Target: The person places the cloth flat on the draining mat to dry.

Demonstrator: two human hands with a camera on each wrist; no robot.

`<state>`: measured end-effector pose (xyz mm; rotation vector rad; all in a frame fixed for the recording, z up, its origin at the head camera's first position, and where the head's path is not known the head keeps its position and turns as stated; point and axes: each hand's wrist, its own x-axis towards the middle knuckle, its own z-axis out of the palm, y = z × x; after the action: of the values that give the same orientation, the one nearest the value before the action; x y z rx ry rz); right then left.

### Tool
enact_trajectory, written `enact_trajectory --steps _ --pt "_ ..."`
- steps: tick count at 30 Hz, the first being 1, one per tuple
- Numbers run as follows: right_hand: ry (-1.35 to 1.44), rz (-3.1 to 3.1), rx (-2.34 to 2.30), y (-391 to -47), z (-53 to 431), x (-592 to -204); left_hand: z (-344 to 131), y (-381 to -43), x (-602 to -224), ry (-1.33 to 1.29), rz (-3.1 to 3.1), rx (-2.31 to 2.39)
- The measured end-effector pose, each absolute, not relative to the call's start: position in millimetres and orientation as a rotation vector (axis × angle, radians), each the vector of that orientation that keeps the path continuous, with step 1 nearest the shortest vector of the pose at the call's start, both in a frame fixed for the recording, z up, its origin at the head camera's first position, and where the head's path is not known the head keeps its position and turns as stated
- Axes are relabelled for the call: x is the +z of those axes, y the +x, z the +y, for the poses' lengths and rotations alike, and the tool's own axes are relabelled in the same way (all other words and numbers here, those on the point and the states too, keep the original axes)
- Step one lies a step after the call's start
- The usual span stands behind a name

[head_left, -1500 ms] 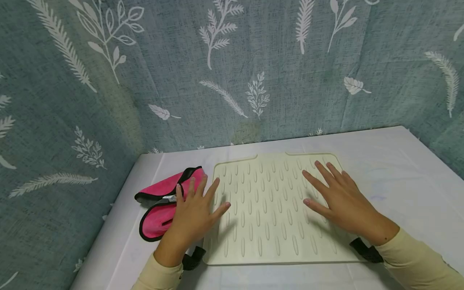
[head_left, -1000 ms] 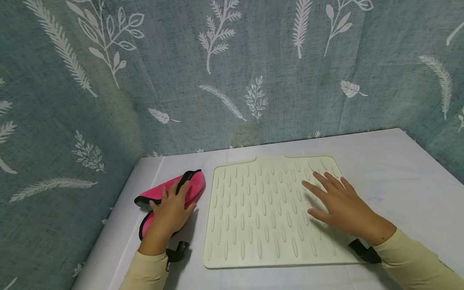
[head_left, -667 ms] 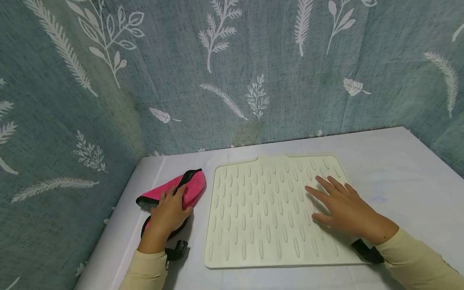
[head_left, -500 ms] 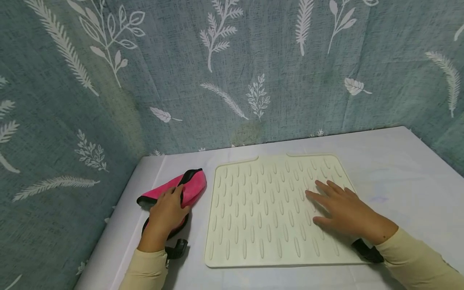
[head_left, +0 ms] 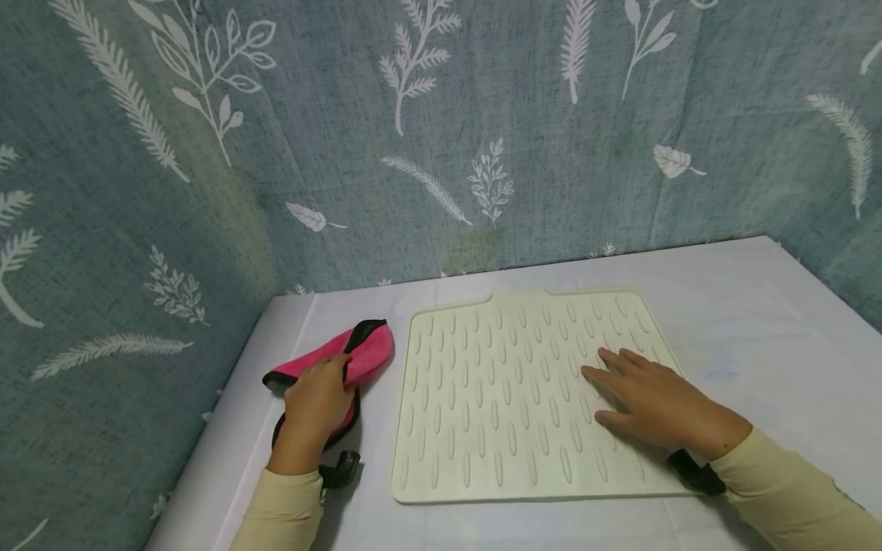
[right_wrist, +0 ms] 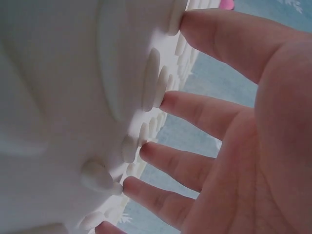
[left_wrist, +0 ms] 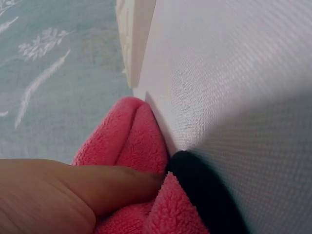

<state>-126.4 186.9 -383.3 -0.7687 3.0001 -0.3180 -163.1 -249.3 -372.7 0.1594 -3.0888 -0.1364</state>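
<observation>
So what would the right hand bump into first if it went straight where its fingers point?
Probably the bumpy cream mat; the right hand has fingertips right by it, though contact is unclear.

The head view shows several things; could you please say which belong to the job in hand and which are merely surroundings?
Likely the job's:
pink cloth, gripped by the left hand
cream ridged mat, under the right hand

Likely surroundings:
white table
leafy curtain
black wrist gear
</observation>
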Motion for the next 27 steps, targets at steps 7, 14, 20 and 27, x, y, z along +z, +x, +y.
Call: enact_trajectory --steps 7,14,20,27 --pt "-0.751 2.989 -0.323 -127.8 186.2 -382.0 -249.4 -162.6 -371.8 0.175 -2.990 -0.093" --pt "-0.747 2.987 -0.324 -126.9 186.1 -383.3 -250.3 -162.3 -371.4 0.166 -2.892 -0.112" --pt "-0.765 2.990 -0.317 -127.5 185.0 -383.9 -247.7 -160.7 -370.4 0.158 -2.855 -0.124" --pt "-0.749 3.000 -0.309 -126.8 186.0 -382.8 -244.5 -160.8 -369.0 0.125 -2.844 -0.144"
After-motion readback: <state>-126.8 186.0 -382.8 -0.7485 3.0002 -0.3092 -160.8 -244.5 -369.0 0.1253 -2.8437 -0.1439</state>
